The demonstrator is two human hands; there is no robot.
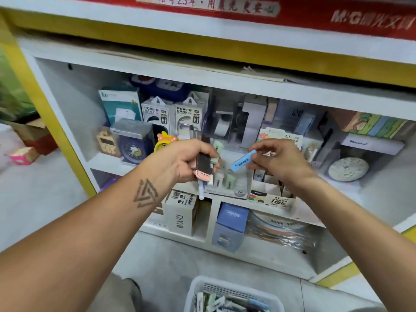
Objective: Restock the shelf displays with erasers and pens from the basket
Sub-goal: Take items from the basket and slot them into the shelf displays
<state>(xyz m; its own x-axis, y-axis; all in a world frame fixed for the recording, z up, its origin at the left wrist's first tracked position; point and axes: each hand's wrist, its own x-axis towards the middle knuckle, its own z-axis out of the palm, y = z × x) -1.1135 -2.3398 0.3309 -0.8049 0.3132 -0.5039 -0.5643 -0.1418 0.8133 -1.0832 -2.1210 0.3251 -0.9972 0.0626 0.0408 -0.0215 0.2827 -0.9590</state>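
We see both arms reaching in from the bottom of the frame toward the middle shelf point(108, 162) of a white unit with yellow edging. The left hand point(186, 162), at the centre of the frame, is curled around a bunch of long slim items point(206, 158), one dark, one pink, with a white tip sticking out below; whether these are pens or erasers we cannot tell. Just right of centre, the right hand point(278, 161) pinches a light blue eraser point(243, 160) between thumb and fingertips, tilted, with its lower end pointing toward the left hand but not touching it. Behind and below the hands stand small display boxes point(273, 197) on the shelf edge, partly hidden by the hands and blurred. Around them the shelf is crowded: two power bank boxes point(172, 115) at centre left, a blue clock point(132, 148) and a yellow toy-like thing point(165, 140) left of the left hand, and a round white clock point(347, 170) at right. On the shelf below sit a white carton point(181, 215) and a blue box point(231, 221). The white basket point(195, 293) at the bottom centre is cut off by the frame edge, its mixed contents hard to make out. A red sign point(292, 10) with blurred lettering runs along the top.
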